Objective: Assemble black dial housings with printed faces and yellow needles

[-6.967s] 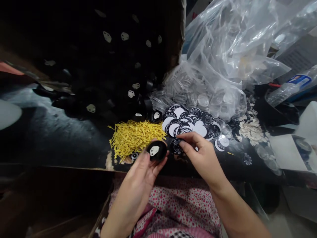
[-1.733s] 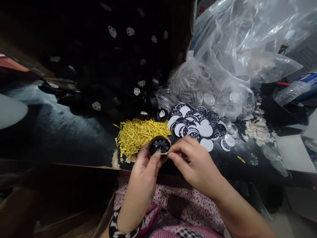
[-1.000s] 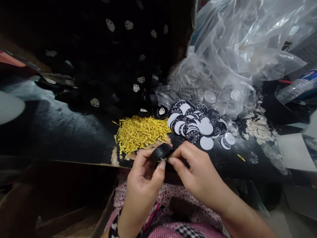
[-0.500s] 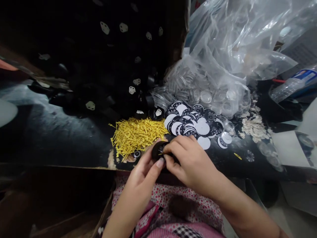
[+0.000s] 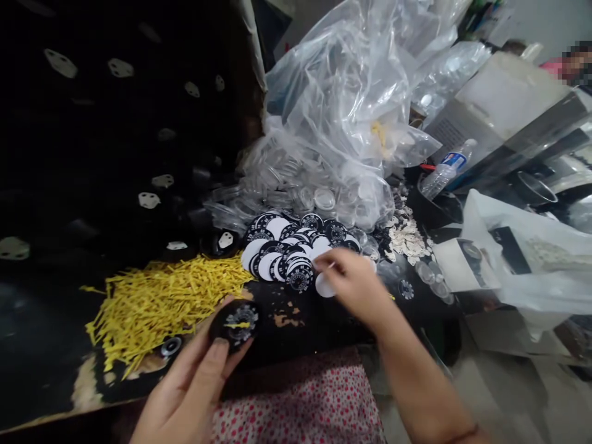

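My left hand (image 5: 197, 379) holds a round black dial gauge (image 5: 226, 339) at the table's front edge, thumb on its rim. The gauge's face shows white markings, and a yellow pointer (image 5: 237, 325) lies across it. Over the right side of a heap of black-and-white printed dial discs (image 5: 263, 266) hovers my right hand (image 5: 356, 283), its fingers bent and blurred. A pale disc (image 5: 325, 286) lies just under those fingertips; whether they touch it I cannot make out. Beside the gauge spreads a pile of yellow pointers (image 5: 161, 302).
Clear plastic covers (image 5: 324, 198) spill from a big plastic bag (image 5: 337, 80) behind the discs. Small cream-coloured plates (image 5: 407, 237) lie to the right, near a white box (image 5: 462, 265) and a plastic bottle (image 5: 446, 168). A dark container with black cases fills the left.
My right hand has left the gauge and moved right to the disc heap. The gauge, now showing its yellow pointer, stays in my left hand. The view has turned right.
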{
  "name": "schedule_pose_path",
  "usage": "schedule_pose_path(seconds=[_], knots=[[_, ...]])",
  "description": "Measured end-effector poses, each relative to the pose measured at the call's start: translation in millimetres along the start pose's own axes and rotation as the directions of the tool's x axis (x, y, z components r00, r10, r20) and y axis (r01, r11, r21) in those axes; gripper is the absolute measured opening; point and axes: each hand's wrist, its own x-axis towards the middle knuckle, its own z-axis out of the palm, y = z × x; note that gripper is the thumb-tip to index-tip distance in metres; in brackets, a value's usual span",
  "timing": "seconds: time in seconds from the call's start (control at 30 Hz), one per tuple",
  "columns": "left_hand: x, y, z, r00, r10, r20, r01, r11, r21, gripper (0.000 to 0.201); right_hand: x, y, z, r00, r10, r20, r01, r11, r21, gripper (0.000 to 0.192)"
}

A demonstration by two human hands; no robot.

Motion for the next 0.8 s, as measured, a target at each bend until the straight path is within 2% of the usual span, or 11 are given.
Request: schedule_pose_path(seconds=[0.03, 0.07, 0.17, 0.33, 0.47, 0.57, 0.63, 0.7, 0.73, 0.8], knots=[[1.1, -1.0, -1.2, 0.998, -0.063, -0.014, 0.061, 0.993, -0.102, 0.047, 3.4, 19.4, -8.4, 0.986, 0.123, -0.112, -0.141, 0.976, -0.163, 0.023], [2.0, -2.2, -1.5, 0.994, -0.109, -0.006, 0.107, 0.980, -0.167, 0.050, 6.9, 37.6, -15.9, 0.972, 0.178, -0.155, -0.210, 0.951, -0.227, 0.028], [3.4, -5.6, 1.9, 0.991, -0.121, 0.065, 0.131, 0.975, -0.182, 0.054, 16.0, 73.6, -29.9, 0.976, 0.182, -0.120, -0.211, 0.925, -0.317, 0.039], [2.9, -6.6, 6.6, 0.986, -0.138, 0.092, 0.153, 0.970, -0.190, 0.054, 26.2, 77.2, -28.5, 0.989, 0.125, -0.075, -0.145, 0.911, -0.385, 0.033], [2.6, -6.4, 4.5, 0.985, -0.136, 0.107, 0.158, 0.958, -0.241, 0.049, 31.3, 84.0, -30.4, 0.991, 0.082, -0.105, -0.115, 0.925, -0.362, 0.022], [2.8, -3.5, 6.8, 0.990, -0.099, 0.098, 0.126, 0.939, -0.319, 0.041, 28.4, 91.8, -37.6, 0.982, 0.063, -0.175, -0.115, 0.946, -0.302, 0.024], [2.9, 1.6, 11.8, 0.990, -0.119, 0.077, 0.139, 0.917, -0.374, 0.037, 20.0, 83.6, -36.6, 0.965, 0.066, -0.252, -0.131, 0.960, -0.248, 0.029], [2.6, 8.4, 18.4, 0.980, -0.174, 0.092, 0.197, 0.885, -0.421, 0.036, 7.1, 59.3, -25.5, 0.959, 0.073, -0.273, -0.104, 0.990, -0.098, 0.032], [2.4, 11.5, 21.8, 0.970, -0.206, 0.125, 0.241, 0.867, -0.436, 0.036, 0.0, 42.2, -16.3, 0.966, 0.065, -0.250, -0.051, 0.997, 0.065, 0.032], [2.1, 15.4, 26.9, 0.950, -0.233, 0.206, 0.303, 0.840, -0.449, 0.036, -13.3, 4.4, 4.9, 0.997, -0.032, -0.075, 0.056, 0.940, 0.337, 0.028]])
